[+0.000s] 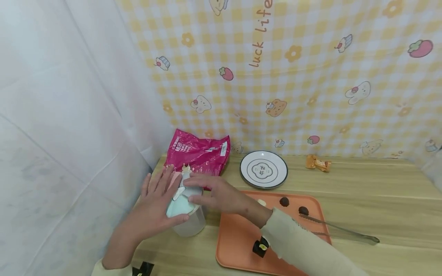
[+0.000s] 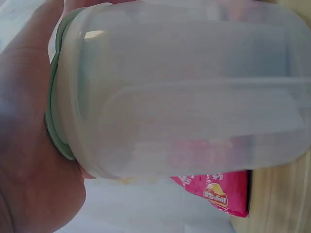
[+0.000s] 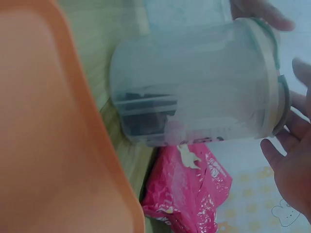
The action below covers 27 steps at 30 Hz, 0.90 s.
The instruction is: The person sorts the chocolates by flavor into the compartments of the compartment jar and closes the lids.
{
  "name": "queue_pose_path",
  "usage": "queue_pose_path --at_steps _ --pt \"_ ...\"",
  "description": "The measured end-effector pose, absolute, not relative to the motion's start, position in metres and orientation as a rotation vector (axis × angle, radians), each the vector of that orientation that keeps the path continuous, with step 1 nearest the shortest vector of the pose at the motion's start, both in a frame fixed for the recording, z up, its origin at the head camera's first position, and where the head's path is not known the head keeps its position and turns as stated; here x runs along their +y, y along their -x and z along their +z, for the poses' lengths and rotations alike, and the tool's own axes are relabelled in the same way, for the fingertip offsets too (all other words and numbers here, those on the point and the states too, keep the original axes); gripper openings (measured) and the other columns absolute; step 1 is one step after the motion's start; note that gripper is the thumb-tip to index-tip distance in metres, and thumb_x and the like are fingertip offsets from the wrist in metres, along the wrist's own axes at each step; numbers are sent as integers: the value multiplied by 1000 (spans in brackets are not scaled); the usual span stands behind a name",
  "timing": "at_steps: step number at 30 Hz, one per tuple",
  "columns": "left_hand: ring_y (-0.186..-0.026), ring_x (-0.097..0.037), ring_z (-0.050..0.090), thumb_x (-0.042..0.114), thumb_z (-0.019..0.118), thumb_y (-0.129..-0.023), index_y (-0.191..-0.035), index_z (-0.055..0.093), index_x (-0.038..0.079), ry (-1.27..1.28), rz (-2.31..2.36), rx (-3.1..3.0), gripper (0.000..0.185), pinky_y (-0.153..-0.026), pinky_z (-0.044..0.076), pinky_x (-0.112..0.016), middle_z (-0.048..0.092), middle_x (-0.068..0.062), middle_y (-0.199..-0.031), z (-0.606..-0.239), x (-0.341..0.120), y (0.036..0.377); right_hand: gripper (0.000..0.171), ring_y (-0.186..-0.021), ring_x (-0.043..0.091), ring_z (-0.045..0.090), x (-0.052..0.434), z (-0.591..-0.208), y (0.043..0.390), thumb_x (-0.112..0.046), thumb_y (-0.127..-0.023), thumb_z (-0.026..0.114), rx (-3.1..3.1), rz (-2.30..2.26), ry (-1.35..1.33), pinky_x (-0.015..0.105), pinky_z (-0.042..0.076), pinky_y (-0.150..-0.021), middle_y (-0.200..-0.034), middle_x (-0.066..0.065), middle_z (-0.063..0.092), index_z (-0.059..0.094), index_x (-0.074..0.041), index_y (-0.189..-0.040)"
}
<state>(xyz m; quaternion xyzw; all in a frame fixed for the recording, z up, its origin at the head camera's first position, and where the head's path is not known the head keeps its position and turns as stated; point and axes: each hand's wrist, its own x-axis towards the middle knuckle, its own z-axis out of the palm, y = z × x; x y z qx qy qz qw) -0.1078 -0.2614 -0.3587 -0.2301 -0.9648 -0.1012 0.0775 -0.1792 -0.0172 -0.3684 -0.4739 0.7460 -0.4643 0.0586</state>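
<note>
A clear, frosted canister [image 1: 191, 225] stands on the table at the left. Its lid [image 1: 180, 206] has pink, grey and mint sections. My left hand [image 1: 152, 205] rests along the lid's left side with its fingers spread and straight. From the right, my right hand [image 1: 219, 193] reaches across and touches the grey section with extended fingers and thumb. In the left wrist view, the canister [image 2: 194, 97] shows a green lid edge beside my palm. A dark patch [image 3: 146, 116] shows low in the canister in the right wrist view; inside or behind, I cannot tell.
Behind the canister lies a magenta bag [image 1: 197, 153]. A white plate [image 1: 263, 182] and orange-wrapped candy [image 1: 317, 163] are farther right. An orange tray [image 1: 238, 241] holds dark round chocolates [image 1: 284, 201], a black piece [image 1: 259, 248], and the end of metal tongs [image 1: 345, 229].
</note>
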Motion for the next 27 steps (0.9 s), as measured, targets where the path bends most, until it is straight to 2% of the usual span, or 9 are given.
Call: queue_pose_path --at_steps 3,6,8,14,18,23,27 --pt "-156 -34 7 64 71 -86 -163 25 5 765 -277 -2869 107 -124 13 -54 10 -9 -172 -360 -264 107 62 -153 14 22 -14 -372 180 -31 -98 73 2296 -1220 1555 42 25 -122 -160 -4 42 52 -12 -153" --pt "-156 -31 15 62 72 -87 -163 23 3 828 -247 -2839 107 -123 22 -49 12 -7 -172 -360 -268 107 70 -155 13 15 -12 -376 183 -35 -96 73 2341 -1084 1691 41 20 -124 -164 -5 34 45 -12 -157" --pt "-155 -33 19 61 70 -90 -162 23 1 868 -232 -2810 105 -124 21 -45 14 -10 -171 -359 -271 106 73 -155 13 16 -12 -379 185 -36 -96 74 2369 -1030 1778 37 19 -124 -165 -4 34 43 -11 -157" --pt "-153 -35 23 57 67 -94 -161 27 -1 998 -241 -2724 97 -123 4 -26 20 -14 -169 -359 -279 106 72 -153 21 26 -16 -388 188 -36 -96 74 2458 -975 1999 33 22 -122 -162 3 39 46 -7 -155" --pt "-153 -32 24 52 71 -92 -161 30 3 1073 -305 -2683 95 -122 7 -24 24 -12 -169 -362 -288 110 70 -152 24 28 -17 -392 190 -34 -95 75 2459 -1001 2052 33 24 -121 -162 5 40 47 -7 -154" --pt "-153 -28 27 50 75 -88 -161 35 9 1096 -400 -2647 92 -122 17 -31 28 -9 -168 -369 -298 114 67 -152 20 27 -15 -393 197 -35 -95 75 2433 -996 2066 33 26 -120 -161 4 42 49 -10 -152" --pt "-151 -30 30 54 71 -90 -159 39 8 1082 -387 -2596 89 -123 14 -29 30 -11 -166 -376 -298 112 65 -151 16 31 -12 -388 202 -38 -95 75 2405 -969 2042 35 29 -120 -159 0 45 52 -13 -150"
